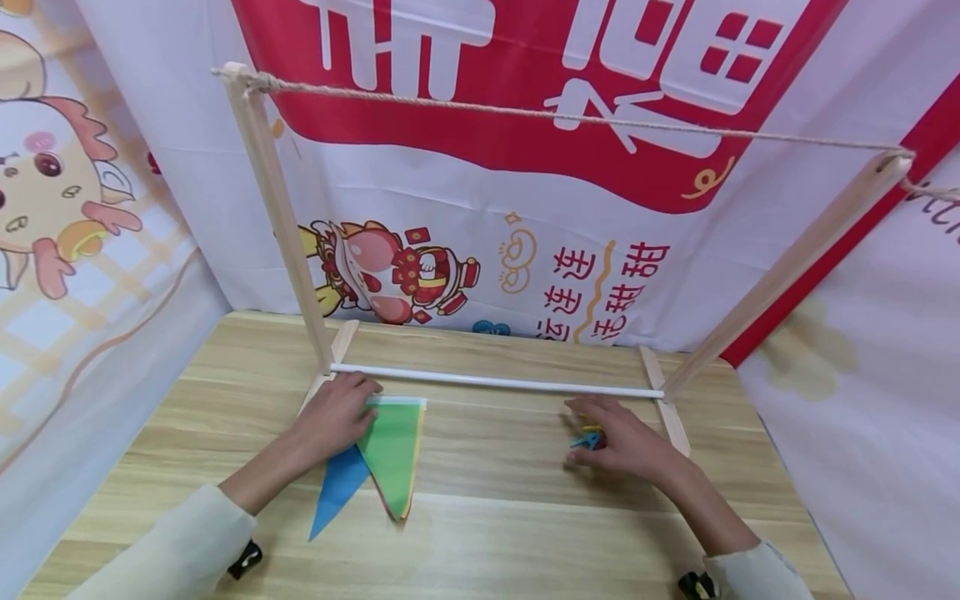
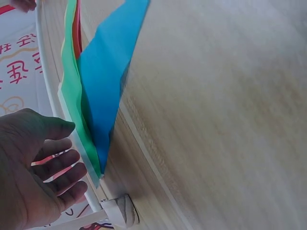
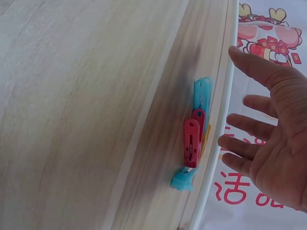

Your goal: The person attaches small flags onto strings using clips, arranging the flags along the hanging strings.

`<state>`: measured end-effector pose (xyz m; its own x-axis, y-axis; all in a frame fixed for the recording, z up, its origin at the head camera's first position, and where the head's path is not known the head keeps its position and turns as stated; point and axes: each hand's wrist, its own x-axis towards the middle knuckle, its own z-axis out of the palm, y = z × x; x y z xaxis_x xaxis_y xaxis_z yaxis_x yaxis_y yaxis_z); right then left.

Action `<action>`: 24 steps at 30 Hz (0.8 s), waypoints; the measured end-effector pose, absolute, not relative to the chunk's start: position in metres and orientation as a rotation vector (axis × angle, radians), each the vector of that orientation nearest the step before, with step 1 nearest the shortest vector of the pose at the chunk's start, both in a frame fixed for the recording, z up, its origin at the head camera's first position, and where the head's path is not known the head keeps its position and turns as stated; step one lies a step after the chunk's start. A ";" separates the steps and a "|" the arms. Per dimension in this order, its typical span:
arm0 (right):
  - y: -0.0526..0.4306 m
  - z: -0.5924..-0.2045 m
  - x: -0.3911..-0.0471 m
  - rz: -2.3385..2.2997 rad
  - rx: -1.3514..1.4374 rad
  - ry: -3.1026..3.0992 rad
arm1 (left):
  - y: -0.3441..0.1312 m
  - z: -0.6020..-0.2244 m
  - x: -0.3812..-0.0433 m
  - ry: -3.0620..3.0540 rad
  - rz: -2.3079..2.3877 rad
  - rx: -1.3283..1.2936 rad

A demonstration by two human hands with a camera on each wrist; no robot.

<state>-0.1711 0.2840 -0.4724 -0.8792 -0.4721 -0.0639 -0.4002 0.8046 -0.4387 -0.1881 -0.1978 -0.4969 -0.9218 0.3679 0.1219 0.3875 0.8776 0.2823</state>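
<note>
A small stack of triangular pennant flags lies on the table, a green flag [image 1: 392, 442] on top with yellow and red edges showing under it. A blue flag [image 1: 341, 487] sticks out from the stack toward the left. My left hand [image 1: 337, 417] is at the stack's left side; in the left wrist view its fingers [image 2: 62, 165] are spread loosely beside the green flag's white edge. On the right, my right hand [image 1: 630, 442] hovers around several plastic clothespins, red [image 3: 192, 143] and light blue [image 3: 202, 93] ones among them. Its fingers are spread, with none of the clothespins between them.
Two wooden posts [image 1: 281, 225] [image 1: 795, 258] stand on wooden feet, joined low down by a white rod [image 1: 495, 383]. A twine [image 1: 525, 112] is strung between their tops. Printed cloth [image 1: 480, 192] hangs behind the wooden table [image 1: 510, 533].
</note>
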 end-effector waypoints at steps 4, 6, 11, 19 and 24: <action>0.286 -0.475 -0.171 -0.597 -0.745 2.792 | -0.200 -0.499 -0.190 -2.961 -0.461 -0.618; 0.287 -0.475 -0.172 -0.585 -0.750 2.771 | -0.201 -0.501 -0.191 -2.957 -0.461 -0.624; 0.290 -0.477 -0.173 -0.587 -0.735 2.725 | -0.203 -0.503 -0.193 -2.958 -0.465 -0.625; 0.294 -0.480 -0.177 -0.613 -0.755 2.690 | -0.205 -0.504 -0.197 -2.990 -0.502 -0.610; 0.295 -0.485 -0.181 -0.612 -0.823 2.686 | -0.207 -0.506 -0.201 -3.003 -0.530 -0.611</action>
